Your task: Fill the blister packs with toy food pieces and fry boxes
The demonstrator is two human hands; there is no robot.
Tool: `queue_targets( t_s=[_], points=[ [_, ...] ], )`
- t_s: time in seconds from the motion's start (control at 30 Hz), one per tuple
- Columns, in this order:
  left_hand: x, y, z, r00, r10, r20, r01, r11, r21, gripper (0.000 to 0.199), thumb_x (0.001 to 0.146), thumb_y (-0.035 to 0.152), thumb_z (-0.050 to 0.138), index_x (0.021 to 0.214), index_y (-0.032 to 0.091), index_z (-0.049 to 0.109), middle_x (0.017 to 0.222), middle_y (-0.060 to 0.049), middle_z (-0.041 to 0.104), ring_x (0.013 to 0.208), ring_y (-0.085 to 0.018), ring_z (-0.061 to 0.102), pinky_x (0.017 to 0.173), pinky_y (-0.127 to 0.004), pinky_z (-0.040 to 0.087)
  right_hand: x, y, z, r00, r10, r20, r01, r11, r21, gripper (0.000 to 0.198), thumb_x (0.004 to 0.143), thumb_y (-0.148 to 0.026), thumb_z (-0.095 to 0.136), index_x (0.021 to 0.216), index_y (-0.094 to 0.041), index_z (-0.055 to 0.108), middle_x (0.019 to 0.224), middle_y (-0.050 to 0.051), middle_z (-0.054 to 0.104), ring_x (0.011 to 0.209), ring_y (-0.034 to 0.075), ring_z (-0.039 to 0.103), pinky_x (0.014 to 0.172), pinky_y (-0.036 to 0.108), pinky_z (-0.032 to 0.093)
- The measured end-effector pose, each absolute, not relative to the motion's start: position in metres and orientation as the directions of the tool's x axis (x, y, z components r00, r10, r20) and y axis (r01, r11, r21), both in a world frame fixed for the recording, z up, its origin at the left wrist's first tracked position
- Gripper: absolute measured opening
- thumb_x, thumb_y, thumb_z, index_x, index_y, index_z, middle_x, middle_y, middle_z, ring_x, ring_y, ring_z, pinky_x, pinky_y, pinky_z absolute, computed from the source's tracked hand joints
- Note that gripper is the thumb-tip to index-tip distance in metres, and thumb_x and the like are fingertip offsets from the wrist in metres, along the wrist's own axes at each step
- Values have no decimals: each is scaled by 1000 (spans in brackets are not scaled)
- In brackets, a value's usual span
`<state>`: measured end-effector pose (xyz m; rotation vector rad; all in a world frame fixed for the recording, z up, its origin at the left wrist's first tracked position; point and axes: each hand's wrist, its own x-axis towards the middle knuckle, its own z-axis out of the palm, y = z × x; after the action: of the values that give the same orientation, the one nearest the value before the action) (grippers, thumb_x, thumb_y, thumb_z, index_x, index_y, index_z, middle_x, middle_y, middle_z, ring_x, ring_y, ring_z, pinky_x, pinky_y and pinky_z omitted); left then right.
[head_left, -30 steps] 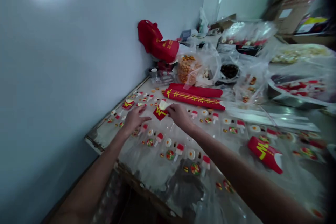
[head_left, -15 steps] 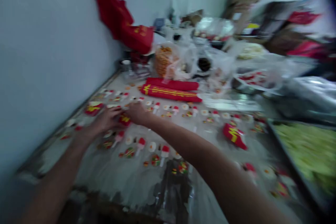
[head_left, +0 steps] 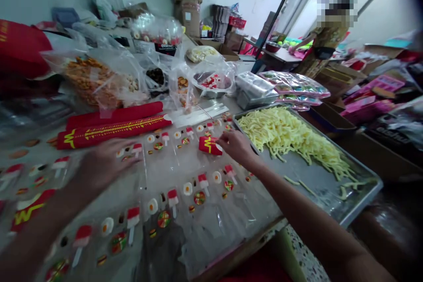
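Observation:
My right hand point(head_left: 235, 144) pinches the right end of a small red french fry carton point(head_left: 208, 145) with a yellow zigzag mark, which lies low over the clear bags. My left hand point(head_left: 102, 163) is blurred by motion above the left part of the table, and its fingers cannot be made out. Rows of clear plastic bags point(head_left: 165, 158) hold toy-sized ice pops point(head_left: 172, 198), fried eggs point(head_left: 153, 206), pizzas point(head_left: 163, 219) and burgers point(head_left: 152, 232). Another red carton point(head_left: 31, 211) lies at the left, partly behind my left forearm.
Stacked flat red cartons point(head_left: 115, 132) lie behind the bags. At the right, a metal tray point(head_left: 297, 189) bears a heap of pale yellow fries point(head_left: 294, 136). Bags of small pieces point(head_left: 95, 81) and a metal bowl point(head_left: 213, 90) stand behind. A person point(head_left: 330, 35) stands at a far table.
The view has turned right. My right hand has left the carton beside my left hand and moved right to the carton near the tray. My hands are now far apart.

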<state>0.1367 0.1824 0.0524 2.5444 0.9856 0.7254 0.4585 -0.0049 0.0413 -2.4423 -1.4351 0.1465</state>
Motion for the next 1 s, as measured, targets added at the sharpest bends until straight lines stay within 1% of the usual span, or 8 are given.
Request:
queue_targets(
  t_s=[0.07, 0.13, 0.3, 0.5, 0.67, 0.8, 0.9, 1.0],
  points=[
    [220, 168, 41, 878, 374, 300, 250, -891, 380, 40, 90, 45, 69, 124, 25, 68, 128, -6, 69, 122, -25, 61, 109, -43, 44, 471, -15, 31, 535, 845, 11, 814, -512, -274, 29, 91, -41, 62, 87, -18, 80, 97, 12, 73, 91, 22, 62, 71, 29, 35],
    [293, 148, 32, 940, 212, 269, 127, -946, 300, 62, 74, 34, 85, 131, 22, 63, 141, -12, 61, 133, -30, 53, 113, -45, 39, 469, -13, 20, 550, 835, -34, 787, -531, -314, 32, 92, -41, 60, 86, -18, 81, 90, 10, 73, 84, 21, 61, 67, 29, 32],
    [380, 125, 20, 991, 112, 73, 88, -958, 274, 62, 59, 42, 90, 112, 18, 66, 122, -14, 67, 115, -34, 62, 103, -46, 47, 462, -2, 9, 590, 806, -52, 581, -468, -666, 19, 83, -22, 61, 79, -16, 78, 62, -2, 61, 59, 11, 49, 55, 26, 27],
    [372, 116, 21, 939, 176, 294, 96, -958, 270, 59, 65, 33, 73, 122, 24, 59, 124, -11, 66, 121, -33, 61, 105, -42, 48, 466, -29, 19, 587, 810, 1, 370, -267, -890, 12, 85, -25, 66, 82, -18, 74, 67, -5, 60, 63, 10, 51, 58, 21, 32],
    [358, 116, 23, 906, 245, 346, 149, -949, 279, 67, 75, 48, 74, 134, 29, 50, 132, -4, 62, 121, -33, 61, 107, -50, 48, 485, -75, 27, 686, 726, 49, 446, -366, -817, 16, 90, -34, 65, 86, -21, 74, 74, -5, 65, 70, 12, 55, 62, 24, 31],
    [365, 77, 34, 919, 235, 316, 162, -957, 242, 108, 68, 57, 80, 155, 28, 22, 151, -9, 49, 137, -38, 48, 113, -56, 42, 477, -105, 36, 626, 755, 197, 694, -423, -582, 17, 93, -30, 59, 85, -21, 71, 84, 0, 72, 79, 17, 59, 70, 29, 32],
    [383, 30, 38, 945, 155, 289, 92, -971, 220, 86, 81, 34, 68, 155, 20, 26, 147, -16, 52, 133, -35, 54, 109, -50, 46, 470, -123, 43, 482, 840, 248, 825, -340, -451, 17, 94, -26, 58, 85, -20, 70, 91, 4, 73, 85, 20, 60, 75, 31, 34],
    [399, 6, 33, 929, 242, 280, 177, -955, 240, 75, 80, 27, 63, 149, 14, 36, 140, -21, 57, 128, -36, 58, 106, -48, 48, 497, -148, 48, 420, 886, 196, 839, -298, -455, 22, 99, -26, 55, 90, -20, 74, 93, 5, 73, 86, 19, 62, 75, 29, 36]
  ],
)
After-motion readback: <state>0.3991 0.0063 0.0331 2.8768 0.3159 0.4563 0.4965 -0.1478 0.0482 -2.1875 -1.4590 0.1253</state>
